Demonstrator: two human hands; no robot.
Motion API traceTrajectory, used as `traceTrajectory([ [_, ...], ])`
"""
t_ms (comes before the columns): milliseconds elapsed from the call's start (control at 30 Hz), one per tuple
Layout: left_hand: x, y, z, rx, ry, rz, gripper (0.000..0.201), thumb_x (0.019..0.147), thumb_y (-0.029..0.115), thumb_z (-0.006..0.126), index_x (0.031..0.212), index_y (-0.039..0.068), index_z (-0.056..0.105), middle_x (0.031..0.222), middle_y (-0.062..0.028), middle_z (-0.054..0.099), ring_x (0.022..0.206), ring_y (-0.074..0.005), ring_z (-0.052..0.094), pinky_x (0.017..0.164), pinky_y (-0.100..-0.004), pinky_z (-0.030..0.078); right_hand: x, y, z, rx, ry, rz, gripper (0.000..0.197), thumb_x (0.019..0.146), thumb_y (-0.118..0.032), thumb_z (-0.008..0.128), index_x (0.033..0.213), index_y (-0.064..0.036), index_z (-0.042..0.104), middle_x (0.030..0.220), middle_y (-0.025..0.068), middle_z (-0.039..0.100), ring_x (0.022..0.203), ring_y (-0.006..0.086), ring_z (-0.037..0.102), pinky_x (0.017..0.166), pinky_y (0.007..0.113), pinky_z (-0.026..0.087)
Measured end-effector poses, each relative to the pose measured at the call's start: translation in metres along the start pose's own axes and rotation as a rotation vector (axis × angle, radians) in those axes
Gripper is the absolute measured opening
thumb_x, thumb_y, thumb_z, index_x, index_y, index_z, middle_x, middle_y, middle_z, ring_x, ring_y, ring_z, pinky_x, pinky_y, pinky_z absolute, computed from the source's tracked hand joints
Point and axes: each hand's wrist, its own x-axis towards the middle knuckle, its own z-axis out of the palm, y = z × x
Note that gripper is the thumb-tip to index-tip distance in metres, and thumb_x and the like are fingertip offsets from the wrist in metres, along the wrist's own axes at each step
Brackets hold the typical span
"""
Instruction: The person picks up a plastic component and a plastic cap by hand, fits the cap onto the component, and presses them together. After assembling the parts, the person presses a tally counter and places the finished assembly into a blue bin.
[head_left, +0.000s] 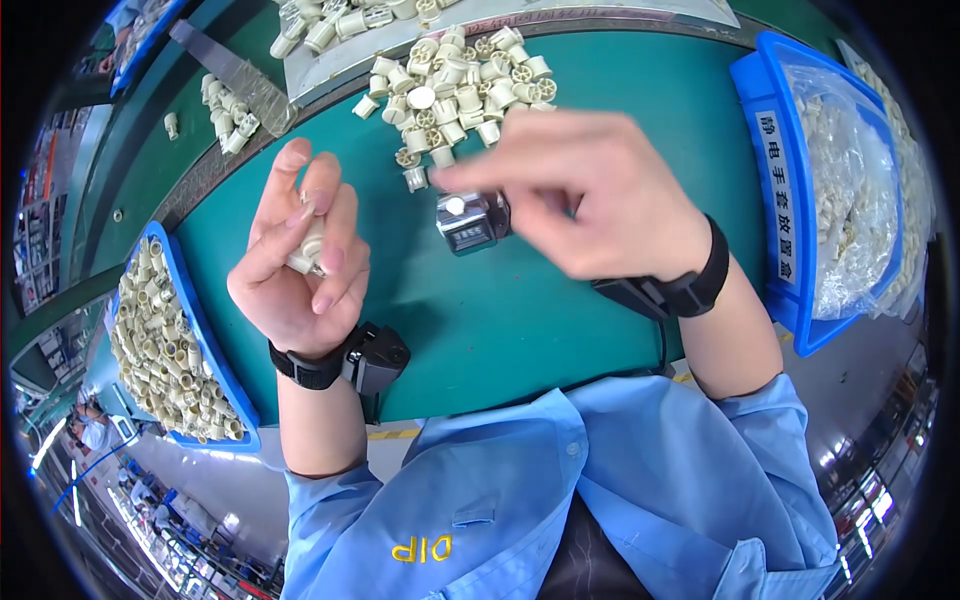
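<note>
One cream part point(312, 248) sits within the curled left hand point(280, 275); the half-bent right hand point(600, 200), grip unclear, is near a metallic counter point(468, 228).

At the right end of the green worktop point(540, 325), a blue bin point(802, 225) holds a clear plastic bag point(850, 200). Grey floor point(235, 490) shows at lower left, near a distant person point(95, 432) in pale clothing.

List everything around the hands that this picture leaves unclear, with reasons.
All in the head view:
- Much of the cream plastic part: covered by the left hand.
- Whether the right hand touches anything: its fingers are blurred.
- The reading on the counter: too small.
- The far cream parts: cut off by the top edge.
</note>
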Motion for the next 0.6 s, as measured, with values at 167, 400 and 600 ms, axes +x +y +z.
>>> traceTrajectory([
  [167, -0.001, 0.003, -0.002, 0.011, -0.016, 0.072, 0.036, 0.093, -0.004, 0.042, 0.129, -0.001, 0.039, 0.101, -0.0116, 0.045, 0.063, -0.0142, 0.046, 0.033, -0.0208, 0.031, 0.006, 0.018, -0.029, 0.022, 0.296, 0.169, 0.021, 0.080, 0.004, 0.059, 0.092, -0.0073, 0.071, 0.072, 0.0034, 0.057, 0.057, 0.0130, 0.053, 0.050, 0.027, 0.043],
  [400, -0.001, 0.017, 0.003, 0.658, 0.256, 0.272, 0.025, 0.098, 0.008, 0.053, 0.120, -0.001, 0.056, 0.083, -0.0042, 0.054, 0.056, -0.0093, 0.043, 0.037, -0.0177, 0.028, 0.003, 0.031, -0.036, -0.225, 0.111, 0.142, 0.014, 0.078, 0.002, 0.067, 0.090, -0.0055, 0.066, 0.076, 0.0030, 0.056, 0.065, 0.0128, 0.056, 0.054, 0.026, 0.044],
  [600, 0.021, 0.090, -0.043, 1.700, 0.659, 0.405, 0.024, 0.092, 0.025, 0.065, 0.106, 0.005, 0.067, 0.068, 0.0004, 0.059, 0.057, -0.0096, 0.052, 0.041, -0.0219, 0.032, 0.000, 0.027, -0.029, -0.371, 0.071, 0.181, 0.021, 0.073, -0.004, 0.076, 0.089, -0.0080, 0.064, 0.080, 0.0037, 0.058, 0.069, 0.0186, 0.059, 0.060, 0.031, 0.048],
])
